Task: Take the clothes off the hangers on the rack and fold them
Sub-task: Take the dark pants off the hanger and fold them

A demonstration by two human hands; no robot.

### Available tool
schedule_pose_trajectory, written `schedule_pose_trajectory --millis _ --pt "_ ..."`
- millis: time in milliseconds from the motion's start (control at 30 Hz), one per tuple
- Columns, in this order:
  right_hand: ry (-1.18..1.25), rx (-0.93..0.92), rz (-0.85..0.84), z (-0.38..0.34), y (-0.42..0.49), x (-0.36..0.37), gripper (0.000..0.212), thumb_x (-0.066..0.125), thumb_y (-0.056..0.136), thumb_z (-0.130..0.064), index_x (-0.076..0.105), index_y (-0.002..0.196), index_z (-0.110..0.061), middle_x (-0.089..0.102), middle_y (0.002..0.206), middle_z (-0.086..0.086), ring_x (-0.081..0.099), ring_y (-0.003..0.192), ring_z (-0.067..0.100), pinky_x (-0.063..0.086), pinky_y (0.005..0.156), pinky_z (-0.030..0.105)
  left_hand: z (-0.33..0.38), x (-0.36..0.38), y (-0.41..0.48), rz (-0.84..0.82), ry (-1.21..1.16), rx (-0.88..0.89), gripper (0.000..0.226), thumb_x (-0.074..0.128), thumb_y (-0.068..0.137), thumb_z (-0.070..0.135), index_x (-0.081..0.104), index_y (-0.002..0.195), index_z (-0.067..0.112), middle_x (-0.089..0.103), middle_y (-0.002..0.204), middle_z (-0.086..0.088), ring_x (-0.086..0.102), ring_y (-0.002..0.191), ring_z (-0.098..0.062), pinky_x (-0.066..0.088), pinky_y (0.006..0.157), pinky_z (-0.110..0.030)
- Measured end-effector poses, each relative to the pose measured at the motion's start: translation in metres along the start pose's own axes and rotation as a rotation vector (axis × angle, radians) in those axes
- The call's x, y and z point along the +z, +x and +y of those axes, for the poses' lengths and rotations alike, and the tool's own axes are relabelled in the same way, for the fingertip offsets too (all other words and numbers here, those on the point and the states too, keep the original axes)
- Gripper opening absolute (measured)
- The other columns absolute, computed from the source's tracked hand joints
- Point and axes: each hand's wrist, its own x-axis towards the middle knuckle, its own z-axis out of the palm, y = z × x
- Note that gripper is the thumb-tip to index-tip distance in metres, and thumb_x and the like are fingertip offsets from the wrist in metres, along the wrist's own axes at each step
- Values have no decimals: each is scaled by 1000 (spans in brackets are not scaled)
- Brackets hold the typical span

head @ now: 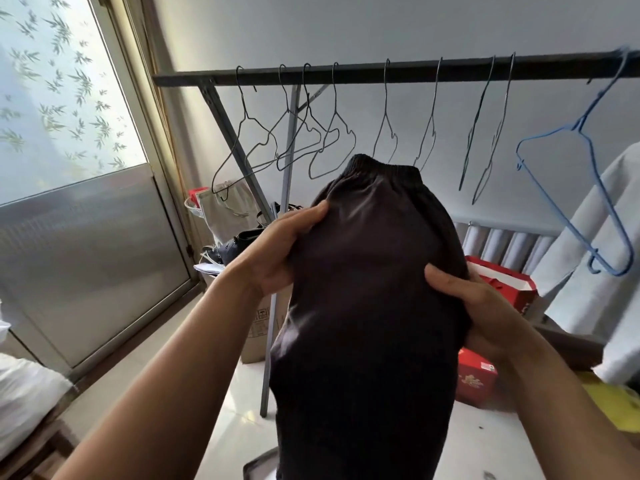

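Dark trousers hang between both grips (waistband above): left hand and right hand pinching the sides.

both hands hold up a dark garment with an elastic waistband at its top. the left hand grips its left edge, the right hand its right. behind it, bare wire hangers and a blue hanger hang on the rack bar.
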Motion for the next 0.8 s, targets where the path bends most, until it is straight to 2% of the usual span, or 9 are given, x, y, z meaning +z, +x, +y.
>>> schedule_pose_trajectory --millis 100,167,267,367,500,567,633,700,800 --pt "137 -76 59 -8 3 15 16 73 71 -25 81 83 -17 75 104 10 72 93 22 59 72 28 -21 -13 -6 -50 -29 -15 47 52 85 32 56 127 10 68 114 -8 66 98 -17 54 88 -28" --pt "133 -115 102 -11 5 20 17 63 78 -20 80 80 -18 76 99 8 73 89 20 59 69 27 -44 -25 -10 -4 44 -62 50 50 85 44 60 125 15 69 117 -4 64 101 -17 50 89 -30" --pt "105 -145 167 -12 8 23 16 64 79 -22 79 79 -17 76 93 7 74 83 19 58 63 27 -75 -41 -16 118 166 -101 54 53 84 59 65 119 20 66 110 -4 58 96 -19 43 78 -30" --pt "98 -185 200 -13 9 24 17 63 78 -23 80 78 -20 76 90 5 73 82 16 58 64 25 -101 -50 -22 169 235 -117 55 48 89 54 63 124 15 70 116 -5 64 103 -19 51 89 -34" --pt "127 -228 198 -16 7 23 18 62 80 -23 80 80 -23 76 95 3 73 88 16 58 68 25 -118 -46 -25 219 243 -215 58 39 95 59 66 115 12 73 103 -8 69 93 -19 55 80 -31" --pt "145 -241 211 -19 6 21 18 62 79 -23 80 80 -23 76 95 3 73 88 15 57 68 24 -118 -43 -25 189 246 -273 71 30 91 69 68 106 10 72 90 -6 66 80 -17 51 74 -31" --pt "165 -246 225 -21 6 19 18 62 78 -23 78 87 -18 76 95 4 73 88 16 57 67 24 -119 -41 -21 73 231 -297 82 20 85 78 68 95 12 66 78 -2 52 65 -12 35 63 -28" --pt "164 -237 239 -22 4 17 24 62 78 -24 71 99 -15 76 97 5 73 90 16 57 67 24 -119 -37 -16 -56 122 -295 85 17 80 82 70 88 17 58 71 1 37 61 -11 25 62 -31" --pt "173 -230 258 -24 0 14 27 61 77 -25 67 102 -14 76 96 3 73 88 15 57 66 23 -116 -28 -12 -88 -76 -227 71 33 85 75 72 97 17 58 79 -2 46 69 -12 33 70 -30"
